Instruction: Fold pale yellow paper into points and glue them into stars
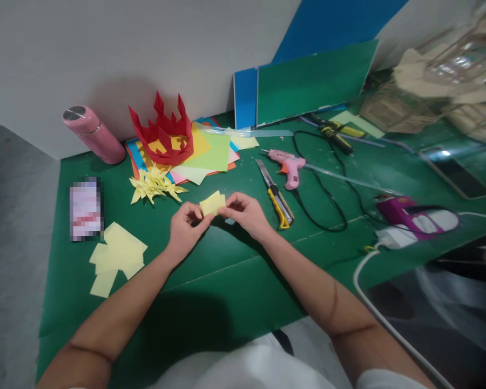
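Both hands pinch a small piece of yellow paper (213, 203) above the green table, its layers slightly offset at the top edge. My left hand (187, 229) grips its left side, thumb along the lower edge. On the right side, my right hand (245, 215) holds it between thumb and fingers. Folded yellow paper flowers (152, 185) lie just beyond my left hand. Several loose yellow paper pieces (119, 251) are spread left of my left forearm. A yellow utility knife (276, 197) and a pink glue gun (287, 165) rest to the right of my right hand.
A red paper crown (166, 135) stands on coloured paper sheets (216, 151) near the wall. Beside it is a pink bottle (95, 135). Pliers (336, 138), a phone (456, 172), a purple power strip (409, 216) and cables occupy the right side of the green table (235, 281).
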A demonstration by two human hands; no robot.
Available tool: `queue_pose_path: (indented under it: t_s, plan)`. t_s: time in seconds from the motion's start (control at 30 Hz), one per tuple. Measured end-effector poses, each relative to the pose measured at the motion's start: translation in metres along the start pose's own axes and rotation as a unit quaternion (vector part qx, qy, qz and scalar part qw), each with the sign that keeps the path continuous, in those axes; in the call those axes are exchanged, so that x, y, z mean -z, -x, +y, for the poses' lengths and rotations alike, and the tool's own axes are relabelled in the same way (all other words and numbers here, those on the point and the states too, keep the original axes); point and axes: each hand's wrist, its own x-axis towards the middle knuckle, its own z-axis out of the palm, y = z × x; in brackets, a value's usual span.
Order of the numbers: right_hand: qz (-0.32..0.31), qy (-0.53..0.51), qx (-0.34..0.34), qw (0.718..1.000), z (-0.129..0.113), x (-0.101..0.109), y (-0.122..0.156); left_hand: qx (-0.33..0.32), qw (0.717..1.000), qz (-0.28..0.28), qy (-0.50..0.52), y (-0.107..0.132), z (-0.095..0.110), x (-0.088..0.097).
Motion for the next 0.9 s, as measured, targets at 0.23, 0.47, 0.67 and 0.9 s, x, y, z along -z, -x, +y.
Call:
queue_pose_path:
  t_s: [0.23,0.47,0.67,0.9]
  plan:
    - [-0.053,0.029,0.039,0.997,0.006,-0.001,-0.001,0.062,0.996,-0.046,0.051,-0.001,0.001,-0.001]
    - [-0.075,0.130,0.060,0.987,0.007,-0.001,0.002,0.076,0.997,0.001,-0.015,-0.002,0.005,0.004]
    - [-0.041,0.144,0.066,0.987,0.003,-0.001,0.002,0.081,0.996,-0.002,-0.023,0.000,0.011,0.002]
    - [-0.016,0.125,0.061,0.990,0.004,-0.002,0.001,0.097,0.994,-0.018,-0.041,0.000,0.010,0.002]
